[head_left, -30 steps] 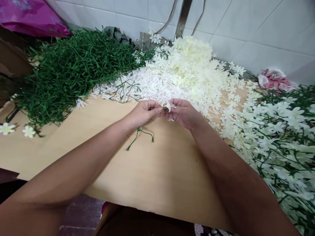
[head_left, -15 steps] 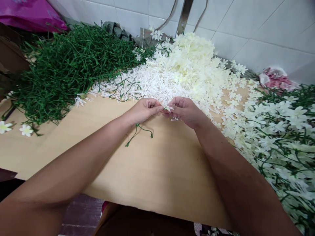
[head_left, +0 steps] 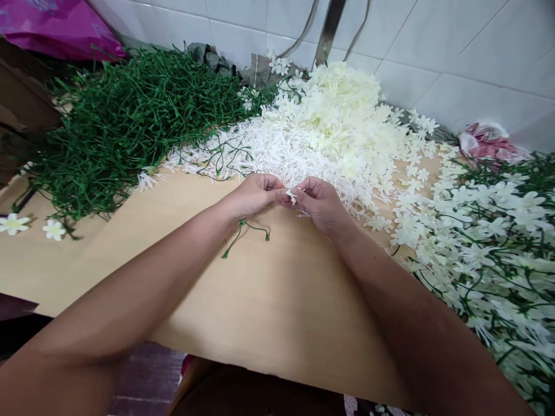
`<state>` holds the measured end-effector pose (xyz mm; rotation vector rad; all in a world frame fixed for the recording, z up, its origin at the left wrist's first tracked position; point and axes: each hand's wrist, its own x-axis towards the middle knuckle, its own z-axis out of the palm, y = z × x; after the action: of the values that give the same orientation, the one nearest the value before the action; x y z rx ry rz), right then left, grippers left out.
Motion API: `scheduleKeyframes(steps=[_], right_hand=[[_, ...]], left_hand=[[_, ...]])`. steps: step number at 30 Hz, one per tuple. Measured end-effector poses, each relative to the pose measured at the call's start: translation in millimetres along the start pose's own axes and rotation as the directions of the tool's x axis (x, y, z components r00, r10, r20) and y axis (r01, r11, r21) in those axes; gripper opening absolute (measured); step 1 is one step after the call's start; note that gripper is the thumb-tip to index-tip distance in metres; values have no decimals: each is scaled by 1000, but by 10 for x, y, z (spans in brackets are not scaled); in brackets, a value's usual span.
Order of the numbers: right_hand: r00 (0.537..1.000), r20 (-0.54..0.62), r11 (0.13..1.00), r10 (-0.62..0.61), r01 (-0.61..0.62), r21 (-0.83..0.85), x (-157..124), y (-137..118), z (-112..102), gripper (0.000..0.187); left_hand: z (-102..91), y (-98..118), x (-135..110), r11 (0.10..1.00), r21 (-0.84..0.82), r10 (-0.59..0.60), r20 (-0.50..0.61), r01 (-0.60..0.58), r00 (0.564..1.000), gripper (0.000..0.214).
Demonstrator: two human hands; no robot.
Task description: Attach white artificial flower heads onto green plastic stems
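Observation:
My left hand (head_left: 260, 195) and my right hand (head_left: 323, 203) meet over the cardboard, fingertips pinched together. Between them is a small white artificial stamen piece (head_left: 292, 196), gripped by my right thumb and finger. A branched green plastic stem (head_left: 237, 236) emerges from under my left hand, its two arms pointing down and sideways. The part of it within the left fingers is hidden. Just beyond the hands lies a heap of thin white stamens (head_left: 277, 147), with a pile of cream-white petals (head_left: 342, 107) behind it.
Green stems (head_left: 147, 110) form a big mound at left. Assembled white flowers on stems (head_left: 498, 248) crowd the right side. Two loose blossoms (head_left: 54, 229) lie far left near a cardboard box (head_left: 23, 86). A tiled wall (head_left: 455, 52) borders the back.
My right hand has moved slightly left, closing against the left fingertips, and less of the white stamen piece shows. The view has shifted slightly.

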<state>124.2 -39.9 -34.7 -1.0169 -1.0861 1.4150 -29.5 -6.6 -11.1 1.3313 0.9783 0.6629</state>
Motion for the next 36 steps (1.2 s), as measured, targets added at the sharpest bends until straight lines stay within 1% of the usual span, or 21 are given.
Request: scheduleKeyframes(steps=[4,8,11,13,15,19,21,25,27,29,33,36], right_hand=[[999,-31,998,-31,29,-56,-5,77,4,42],[994,-49,985,-93,84,-151,-9,137,-7,40],[991,-60,971,-118,102,-217,-19,124,4,40],[992,-60,971,-107,91,-222,-25,98,18,42],[996,-43,983,-78,70,-172,-27,71,27,43],[1000,5,999,-11,11,38,-26,37,17,45],[1000,10,994,1,-2,107,-27,24,4,44],[999,33,990,21,-25,140,-31,1,-20,41],[998,56,989,28,-36,144,-31,-6,-33,39],[997,75,988,35,-46,145,-31,-10,-45,37],[993,107,989,46,-60,134,-32,-14,-60,35],[993,109,988,51,-66,136,-34,-18,-64,33]], left_hand=[[8,-16,5,1000,16,3,-4,-3,1000,19],[2,-57,33,999,43,3,-5,-3,1000,19],[-2,-62,42,999,43,13,4,-13,1000,20],[3,-46,33,999,41,13,12,-13,1000,23],[13,-24,18,1000,30,7,25,-7,1000,26],[22,-17,1,1000,-12,-17,41,17,999,25],[10,-32,6,1000,-16,4,68,-3,998,24],[-38,-66,20,997,3,69,185,-71,980,31],[-59,-79,20,997,-1,80,213,-82,974,33],[-67,-86,12,996,1,89,208,-91,974,33],[-28,-63,-22,993,50,94,152,-103,984,32],[18,-30,-46,995,36,88,136,-94,987,35]])
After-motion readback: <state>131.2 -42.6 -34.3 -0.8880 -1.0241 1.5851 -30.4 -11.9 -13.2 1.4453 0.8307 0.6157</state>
